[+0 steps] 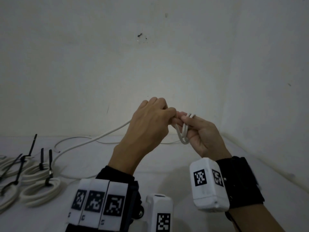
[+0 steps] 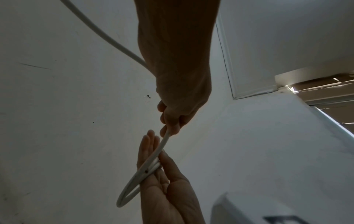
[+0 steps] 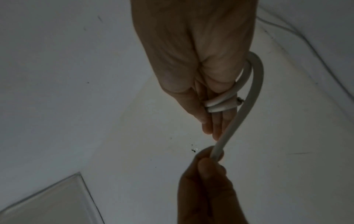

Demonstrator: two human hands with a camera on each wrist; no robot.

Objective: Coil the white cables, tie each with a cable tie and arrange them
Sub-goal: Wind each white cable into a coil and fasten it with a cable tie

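Nearest you, at the left edge of the white table (image 1: 167, 158), lie the finished coils of round white cable (image 1: 40, 190), each cinched with a black plastic cable tie (image 1: 50, 166) whose tail stands up. Above the table, your right hand (image 1: 199, 136) carries the first turns of the round white cable being coiled (image 1: 184, 131): two loops cross the straight fingers (image 3: 216, 121), pinned by the thumb, with the cut end just beside them. Your left hand (image 1: 148, 124) has its fingers curled round the running length close to the right fingertips. From there the cable sags away to the table and trails toward the far wall (image 1: 150, 56).

The cable looks light but springy; it holds broad curves, not sharp bends, so loose turns will likely spring open. Judged from this, grip it close to the coil, feed short lengths, and keep the thumb pressed on every turn.
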